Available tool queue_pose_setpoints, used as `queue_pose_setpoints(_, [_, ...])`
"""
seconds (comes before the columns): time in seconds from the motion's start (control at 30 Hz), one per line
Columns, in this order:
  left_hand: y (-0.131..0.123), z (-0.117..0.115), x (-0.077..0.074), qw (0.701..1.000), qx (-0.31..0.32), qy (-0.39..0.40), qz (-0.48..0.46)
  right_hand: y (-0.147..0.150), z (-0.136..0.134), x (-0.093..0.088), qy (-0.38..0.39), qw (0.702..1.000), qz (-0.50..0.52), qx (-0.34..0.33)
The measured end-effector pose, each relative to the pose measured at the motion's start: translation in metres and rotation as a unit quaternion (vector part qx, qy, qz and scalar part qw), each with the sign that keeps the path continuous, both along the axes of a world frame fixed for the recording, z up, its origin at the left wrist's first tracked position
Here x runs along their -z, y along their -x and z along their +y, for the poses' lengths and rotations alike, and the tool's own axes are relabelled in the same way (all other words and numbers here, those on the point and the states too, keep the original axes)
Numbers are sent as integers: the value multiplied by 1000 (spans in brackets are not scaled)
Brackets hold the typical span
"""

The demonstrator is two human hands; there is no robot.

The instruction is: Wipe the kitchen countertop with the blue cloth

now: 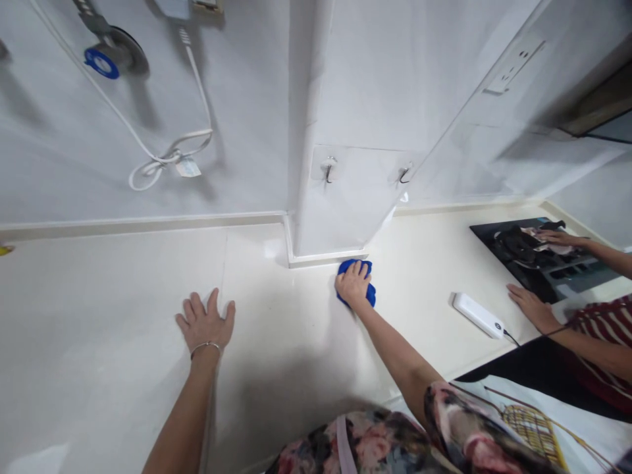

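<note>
Blue cloth [370, 294] is bunched on the cream counter [99, 316] at the foot of the white pillar [340, 204], just off centre toward 4 o'clock. My right hand [353, 284] is curled over it and pressing down. My left hand [206, 322] lies flat at 8 o'clock, fingers spread. Looks mid-wipe to me; that corner seam would need fingertip pressure. Someone else's hand [530, 306] rests at 3 o'clock.

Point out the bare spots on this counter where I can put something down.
Widest bare patch: counter left of the left hand, up to the wall. A second lies between the blue cloth under the right hand and the power strip. Crowded at right: stove and another person's hands.
</note>
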State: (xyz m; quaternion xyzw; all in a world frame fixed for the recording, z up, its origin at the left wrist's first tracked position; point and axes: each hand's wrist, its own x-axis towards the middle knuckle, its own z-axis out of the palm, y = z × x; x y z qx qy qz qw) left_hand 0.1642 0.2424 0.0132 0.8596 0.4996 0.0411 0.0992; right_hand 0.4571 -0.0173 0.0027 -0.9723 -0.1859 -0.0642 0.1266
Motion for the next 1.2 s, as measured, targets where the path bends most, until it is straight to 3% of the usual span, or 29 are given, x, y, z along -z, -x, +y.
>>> queue_pose_setpoints(0.13, [0,0,0,1000,1,5,0,47,35,-1,26,995,25,-96])
queue_pose_setpoints(0.27, [1,1,-1,1000,-1,5,6,80,50,-15,62,959,61,-271])
queue_pose_setpoints(0.37, [1,-1,-3,1000,-2,0,5,92,46,-24,64,915,78,-391])
queue_pose_setpoints(0.47, [1,-2,-6,1000,-4,-1,2,98,24,-24,52,899,82,-427])
queue_pose_setpoints(0.6, [2,-3,-7,1000,-5,-4,0,92,-27,-3,-14,920,45,-389])
queue_pose_setpoints(0.7, [2,-1,-6,1000,-5,-2,9,68,-59,13,-120,930,21,-348])
queue_pose_setpoints(0.77, [1,0,-5,1000,-8,1,13,43,-69,14,-216,938,18,-269])
queue_pose_setpoints(0.83, [1,1,-5,1000,-11,1,11,16,-70,8,-299,943,15,-149])
queue_pose_setpoints(0.9, [0,1,-4,1000,-10,0,8,-10,-64,-2,-342,939,0,-47])
queue_pose_setpoints(1.0, [1,0,-3,1000,-7,-2,8,-37,-46,-13,-305,952,-29,-7])
queue_pose_setpoints(1.2, [3,-1,3,1000,-8,-7,7,-40,-10,-19,-52,996,-67,-22])
